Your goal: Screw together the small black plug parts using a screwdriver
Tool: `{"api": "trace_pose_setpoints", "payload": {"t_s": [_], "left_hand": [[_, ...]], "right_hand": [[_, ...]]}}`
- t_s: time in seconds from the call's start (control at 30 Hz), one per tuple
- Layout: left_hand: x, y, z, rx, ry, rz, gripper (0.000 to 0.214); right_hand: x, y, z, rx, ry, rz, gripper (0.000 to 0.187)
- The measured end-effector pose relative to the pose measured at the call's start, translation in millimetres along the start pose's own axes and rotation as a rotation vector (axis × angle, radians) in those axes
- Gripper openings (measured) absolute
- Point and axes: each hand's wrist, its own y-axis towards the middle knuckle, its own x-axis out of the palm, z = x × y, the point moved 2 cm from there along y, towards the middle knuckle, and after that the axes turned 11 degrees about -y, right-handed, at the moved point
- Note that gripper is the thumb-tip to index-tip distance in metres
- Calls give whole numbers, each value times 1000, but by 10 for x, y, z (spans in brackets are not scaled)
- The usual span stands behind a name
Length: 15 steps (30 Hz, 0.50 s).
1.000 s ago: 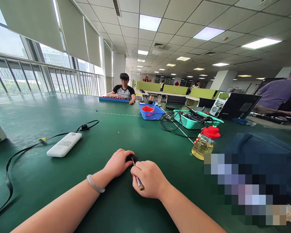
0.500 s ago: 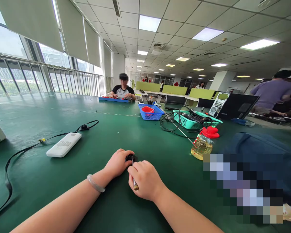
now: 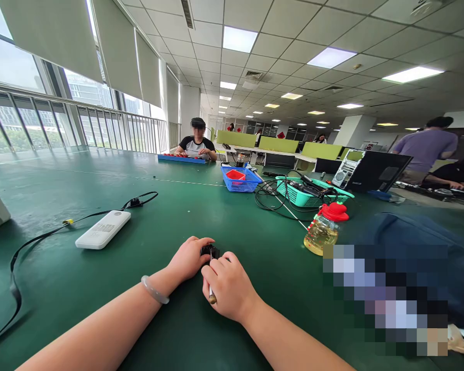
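Note:
A small black part [image 3: 210, 251] with a dark, uneven top rests low on the green table, in front of me. My left hand [image 3: 188, 258] grips it from the left, thumb and fingers closed at its edge. In my right hand [image 3: 230, 286] is a slim metal hand tool [image 3: 212, 297] with a brownish rounded end, held in curled fingers. The tool's thin tip reaches to the black part; whether it sits inside it is too small to tell. Both hands are close together, and the right fingers hide much of the tool's shaft.
Left lies a white power bank [image 3: 103, 230] beside a black strap [image 3: 38, 238]. A red-lidded bottle [image 3: 321, 234] stands to the right, near a dark blue bag [image 3: 413, 232]. Farther back are a blue basket [image 3: 242, 184], a teal basket [image 3: 299, 197] with cables, and a seated person [image 3: 197, 143].
My right hand has shifted slightly left, and the tool's rounded end has swung a little left and up. The left hand keeps its grip. A standing person at the right has moved slightly left.

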Motion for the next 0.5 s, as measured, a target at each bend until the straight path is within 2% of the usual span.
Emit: {"api": "trace_pose_setpoints", "payload": {"t_s": [0.17, 0.3, 0.5], "left_hand": [[19, 29, -41, -8, -37, 1, 45], [23, 30, -62, 6, -51, 10, 35], [21, 23, -65, 35, -71, 0, 32]], "right_hand": [[68, -10, -64, -46, -30, -30, 8], [41, -10, 53, -61, 44, -7, 14], [-17, -51, 241, 72, 247, 49, 19]]}}
